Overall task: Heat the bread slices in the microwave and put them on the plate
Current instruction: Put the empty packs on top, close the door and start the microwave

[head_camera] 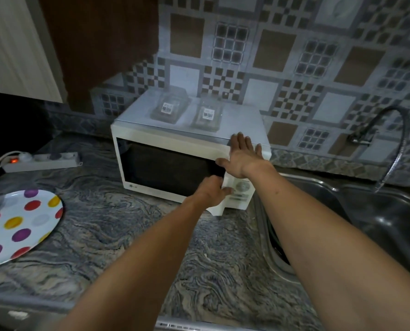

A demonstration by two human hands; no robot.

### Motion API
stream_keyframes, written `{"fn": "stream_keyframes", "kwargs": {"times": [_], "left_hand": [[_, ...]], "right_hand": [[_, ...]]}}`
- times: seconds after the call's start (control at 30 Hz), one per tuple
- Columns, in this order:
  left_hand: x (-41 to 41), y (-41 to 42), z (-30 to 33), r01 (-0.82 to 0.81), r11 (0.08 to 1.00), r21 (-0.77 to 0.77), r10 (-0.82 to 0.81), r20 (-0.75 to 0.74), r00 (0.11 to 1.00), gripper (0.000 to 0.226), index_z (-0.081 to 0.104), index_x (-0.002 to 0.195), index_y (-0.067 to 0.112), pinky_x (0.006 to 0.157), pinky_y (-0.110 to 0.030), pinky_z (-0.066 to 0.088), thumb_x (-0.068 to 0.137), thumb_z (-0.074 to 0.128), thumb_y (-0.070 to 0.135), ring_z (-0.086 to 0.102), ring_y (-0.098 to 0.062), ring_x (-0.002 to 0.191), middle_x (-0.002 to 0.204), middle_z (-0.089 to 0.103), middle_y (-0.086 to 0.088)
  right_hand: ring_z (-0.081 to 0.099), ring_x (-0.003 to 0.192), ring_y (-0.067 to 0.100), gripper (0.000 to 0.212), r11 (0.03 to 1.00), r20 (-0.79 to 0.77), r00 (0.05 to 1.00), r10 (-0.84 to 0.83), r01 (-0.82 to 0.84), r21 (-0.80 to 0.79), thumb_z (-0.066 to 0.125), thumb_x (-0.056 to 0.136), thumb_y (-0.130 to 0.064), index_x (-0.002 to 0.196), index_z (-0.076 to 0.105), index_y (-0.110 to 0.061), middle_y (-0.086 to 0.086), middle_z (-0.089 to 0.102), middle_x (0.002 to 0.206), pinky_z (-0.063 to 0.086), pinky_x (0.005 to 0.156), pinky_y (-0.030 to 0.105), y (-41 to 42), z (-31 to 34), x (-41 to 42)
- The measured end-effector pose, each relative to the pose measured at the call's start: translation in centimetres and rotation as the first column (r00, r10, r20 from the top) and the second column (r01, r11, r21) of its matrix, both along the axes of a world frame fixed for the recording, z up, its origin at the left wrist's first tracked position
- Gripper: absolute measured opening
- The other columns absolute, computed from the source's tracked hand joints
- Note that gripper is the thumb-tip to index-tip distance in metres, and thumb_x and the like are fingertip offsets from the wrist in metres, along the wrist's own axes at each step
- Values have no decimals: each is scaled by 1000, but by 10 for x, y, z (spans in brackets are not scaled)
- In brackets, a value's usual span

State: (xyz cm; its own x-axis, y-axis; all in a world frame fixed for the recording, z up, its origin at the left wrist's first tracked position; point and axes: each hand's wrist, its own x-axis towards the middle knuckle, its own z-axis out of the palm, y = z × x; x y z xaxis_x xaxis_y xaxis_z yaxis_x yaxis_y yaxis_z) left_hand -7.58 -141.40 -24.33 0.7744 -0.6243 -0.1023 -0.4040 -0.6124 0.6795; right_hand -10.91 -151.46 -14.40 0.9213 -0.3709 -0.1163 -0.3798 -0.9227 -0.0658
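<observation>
At frame centre the right hand (243,155) lay flat and open, empty, against the closed microwave (175,161), the left hand (214,189) curled at the door's right edge beside the panel; bread unseen; the plate (20,225) waited lower left on the bench (132,235).

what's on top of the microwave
Two clear plastic containers with barcode labels sit side by side on the microwave. Their contents are too blurred to tell. The right hand rests flat on the top front edge, covering that corner.
</observation>
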Motion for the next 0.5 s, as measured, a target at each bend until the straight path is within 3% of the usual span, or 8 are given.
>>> {"fn": "stream_keyframes", "kwargs": {"times": [0.13,0.3,0.5], "left_hand": [[11,-12,-7,-41,999,-20,41,6,999,33,61,89,5,78,-43,56,93,63,38,66,-36,87,90,68,-20],[20,-21,-3,-1,997,81,-6,82,997,46,55,119,1,79,-37,54,96,59,40,64,-32,94,105,65,-19],[25,-25,-3,-10,995,101,-6,152,988,49,54,124,0,88,-36,51,95,61,39,61,-32,109,119,63,-17]], "right_hand": [[-17,154,25,90,1000,15,999,28,-28,-11,42,100,-57,160,-12,-16,7,-20,166,-8,124,51,-7,-2,9],[-14,154,25,90,998,63,996,69,-68,-17,45,99,-57,161,-7,-17,7,-15,168,-6,124,48,-17,-5,15],[-7,155,25,87,994,138,984,110,-106,-37,46,99,-57,161,-1,-17,6,-7,169,-2,125,43,-23,-12,19]]}}
